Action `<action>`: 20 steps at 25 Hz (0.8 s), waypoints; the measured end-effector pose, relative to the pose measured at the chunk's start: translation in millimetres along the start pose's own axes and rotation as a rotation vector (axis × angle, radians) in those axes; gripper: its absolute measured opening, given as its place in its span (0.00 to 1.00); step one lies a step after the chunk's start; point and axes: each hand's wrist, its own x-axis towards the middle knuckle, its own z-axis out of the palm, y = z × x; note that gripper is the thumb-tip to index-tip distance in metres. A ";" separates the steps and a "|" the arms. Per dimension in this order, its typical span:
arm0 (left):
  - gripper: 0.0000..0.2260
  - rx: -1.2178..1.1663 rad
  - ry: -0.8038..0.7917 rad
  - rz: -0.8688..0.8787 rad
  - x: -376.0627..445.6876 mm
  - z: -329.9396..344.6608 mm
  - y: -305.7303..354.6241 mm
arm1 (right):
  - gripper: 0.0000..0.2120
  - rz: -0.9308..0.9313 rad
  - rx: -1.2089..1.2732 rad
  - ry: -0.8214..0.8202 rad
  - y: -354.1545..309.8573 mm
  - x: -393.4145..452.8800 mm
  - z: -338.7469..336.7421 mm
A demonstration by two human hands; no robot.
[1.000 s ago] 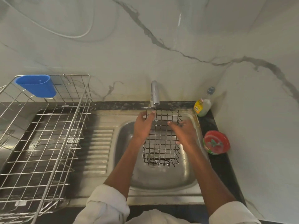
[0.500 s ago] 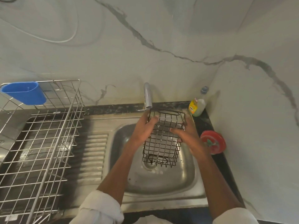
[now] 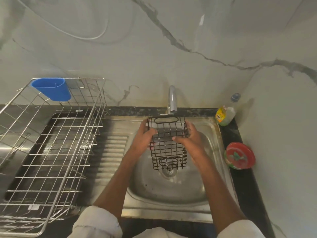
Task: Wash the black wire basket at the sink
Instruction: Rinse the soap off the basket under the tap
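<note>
While both hands grip it | black wire basket (image 3: 169, 146) boxy, gridded | left hand (image 3: 145, 136), right hand (image 3: 192, 136) | steel sink (image 3: 171, 191)

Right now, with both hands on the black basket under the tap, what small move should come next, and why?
Probably turn the black wire basket a little between the left hand and the right hand, so another side faces the tap. It is held tilted over the sink, above the drain, with its far rim just below the spout. Whether water runs is hard to tell.
</note>
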 end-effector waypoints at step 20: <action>0.23 -0.065 0.075 0.017 -2.8 7.1 -10.5 | 0.38 0.064 0.332 -0.031 11.3 0.7 -5.3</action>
